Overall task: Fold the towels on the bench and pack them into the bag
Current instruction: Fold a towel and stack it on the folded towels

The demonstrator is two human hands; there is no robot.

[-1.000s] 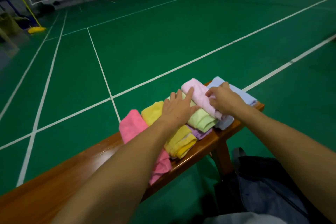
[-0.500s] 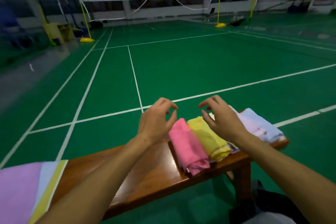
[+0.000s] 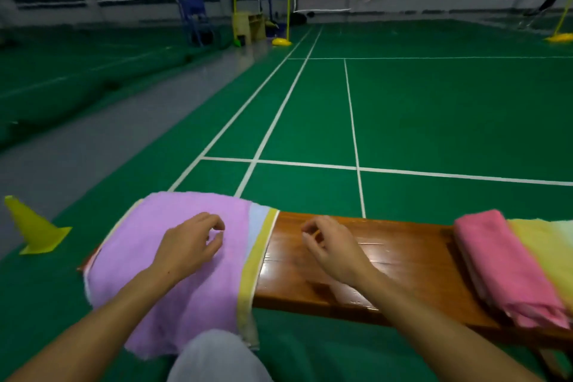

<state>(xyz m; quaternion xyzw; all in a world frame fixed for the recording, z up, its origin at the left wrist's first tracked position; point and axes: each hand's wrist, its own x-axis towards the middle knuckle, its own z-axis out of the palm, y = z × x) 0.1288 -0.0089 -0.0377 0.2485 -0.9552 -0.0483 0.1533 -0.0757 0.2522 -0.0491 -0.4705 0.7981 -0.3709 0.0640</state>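
A stack of unfolded towels lies over the left end of the wooden bench (image 3: 387,260), with a purple towel (image 3: 148,260) on top and pale blue and yellow towel (image 3: 252,260) edges showing beneath it. My left hand (image 3: 189,246) hovers over the purple towel with loosely curled fingers and holds nothing. My right hand (image 3: 333,246) hangs above the bare bench beside the stack, fingers loosely curled and empty. At the right end lie folded towels: a pink one (image 3: 499,267) and a yellow one (image 3: 548,254). The bag is out of view.
A yellow cone (image 3: 35,228) stands on the floor left of the bench. My knee in light trousers (image 3: 214,357) shows at the bottom. Green court floor with white lines stretches ahead, with nets and posts far back.
My view swung left from the folded towels to the unfolded stack. Both hands left the folded pile and travelled left, now over the purple towel and the bare bench.
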